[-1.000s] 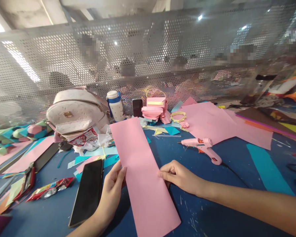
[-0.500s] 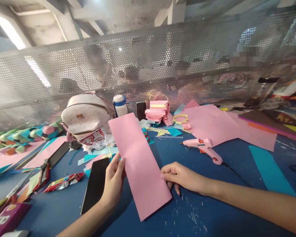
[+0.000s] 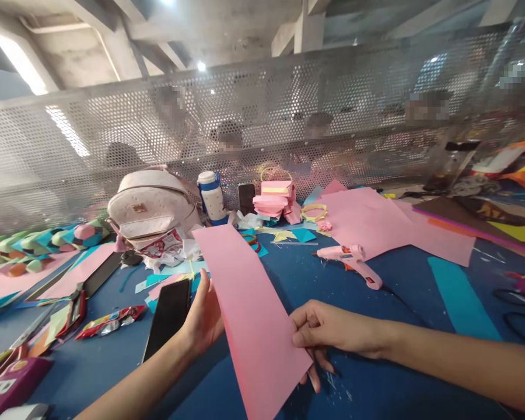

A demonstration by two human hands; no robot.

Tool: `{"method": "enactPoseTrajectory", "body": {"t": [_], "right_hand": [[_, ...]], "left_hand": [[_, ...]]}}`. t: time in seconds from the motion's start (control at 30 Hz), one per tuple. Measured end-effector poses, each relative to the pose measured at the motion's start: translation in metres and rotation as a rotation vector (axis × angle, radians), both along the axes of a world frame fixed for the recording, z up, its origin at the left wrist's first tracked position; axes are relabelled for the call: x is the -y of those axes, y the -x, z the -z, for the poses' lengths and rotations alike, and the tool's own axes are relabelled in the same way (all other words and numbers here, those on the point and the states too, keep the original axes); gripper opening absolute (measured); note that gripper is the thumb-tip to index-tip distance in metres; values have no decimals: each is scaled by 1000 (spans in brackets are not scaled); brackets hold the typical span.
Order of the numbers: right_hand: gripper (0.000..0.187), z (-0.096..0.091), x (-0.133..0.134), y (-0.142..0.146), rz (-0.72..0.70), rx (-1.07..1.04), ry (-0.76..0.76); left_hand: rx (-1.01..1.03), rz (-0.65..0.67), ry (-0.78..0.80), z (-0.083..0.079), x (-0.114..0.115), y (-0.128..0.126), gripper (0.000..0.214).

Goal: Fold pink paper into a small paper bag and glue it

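A strip of pink paper (image 3: pixel 249 315) is held tilted above the blue table, bowed along its length. My right hand (image 3: pixel 317 332) pinches its right edge near the lower corner, thumb on top and the other fingers curled beneath. At the strip's left edge is my left hand (image 3: pixel 205 315), its thumb raised off the paper and its palm open; the fingers are partly hidden behind the sheet. Beside that hand lies a black phone (image 3: pixel 168 315). A pink hot glue gun (image 3: pixel 352 262) rests on the table beyond my right hand.
A pale backpack (image 3: pixel 151 204), a white-and-blue bottle (image 3: pixel 210 195) and a pink paper bag (image 3: pixel 275 195) stand along a perforated metal screen (image 3: pixel 262 116). Pink sheets (image 3: pixel 367 219) and a blue strip (image 3: pixel 461 297) lie right. Pliers (image 3: pixel 75 309) and a red wrapper (image 3: pixel 109 322) lie left.
My left thumb has lifted off the strip, and its hand has opened. The strip has come lower and closer and now bends more. My right hand has stayed pinched on its edge, slightly lower.
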State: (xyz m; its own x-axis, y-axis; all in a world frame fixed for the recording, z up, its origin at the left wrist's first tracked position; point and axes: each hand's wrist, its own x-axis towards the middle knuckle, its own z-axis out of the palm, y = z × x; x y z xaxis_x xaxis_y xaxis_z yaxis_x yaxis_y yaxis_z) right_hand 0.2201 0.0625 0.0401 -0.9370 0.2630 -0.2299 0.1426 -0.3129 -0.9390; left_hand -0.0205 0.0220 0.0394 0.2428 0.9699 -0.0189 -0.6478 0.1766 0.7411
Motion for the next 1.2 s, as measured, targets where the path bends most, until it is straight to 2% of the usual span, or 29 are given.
{"method": "enactPoseTrajectory", "body": {"t": [0.03, 0.1, 0.17, 0.23, 0.27, 0.3, 0.37, 0.43, 0.5, 0.53, 0.6, 0.7, 0.8, 1.0, 1.17, 1.2], "right_hand": [[39, 0, 3, 0, -23, -3, 36], [41, 3, 8, 1, -70, 5, 77], [42, 6, 11, 1, -148, 36, 76], [44, 7, 11, -1, -220, 125, -36], [44, 5, 10, -2, -211, 189, -191], [43, 2, 9, -4, -161, 251, -427], [35, -7, 5, -7, 37, 287, -1053], [24, -19, 1, -7, 204, 137, -1628], [32, -31, -1, -2, 210, -110, -1986], [37, -36, -2, 1, 171, -219, -2114], [34, -44, -2, 8, 70, -391, -2313], [24, -47, -3, 16, -61, -528, -2444], [23, -46, -5, 16, -102, -563, -2458], [24, -46, -11, 4, -35, -490, -2410], [21, -46, -20, -14, 55, -359, -2386], [19, -46, -22, -18, 69, -335, -2393]], "left_hand": [[66, 102, 15, 2, -2, -1, 82], [176, 217, 16, 7, -6, -5, 83], [234, 234, 17, 11, -9, -8, 76], [243, 211, 22, 13, -9, -9, 68], [234, 198, 19, 13, -9, -9, 66], [216, 183, 10, 13, -8, -8, 64], [157, 162, -2, 11, -5, -6, 60], [70, 171, 26, 7, -2, -5, 59], [-6, 184, 72, 3, 2, -8, 60], [-32, 182, 92, 1, 3, -11, 61], [-63, 152, 107, -2, 5, -15, 62], [-101, 96, 89, -3, 6, -18, 58], [-110, 53, 100, 0, 5, -14, 54], [-92, 45, 228, 3, 7, -1, 33], [-63, -63, 310, 1, 8, 14, 6], [-60, -78, 323, 0, 9, 17, 6]]}}
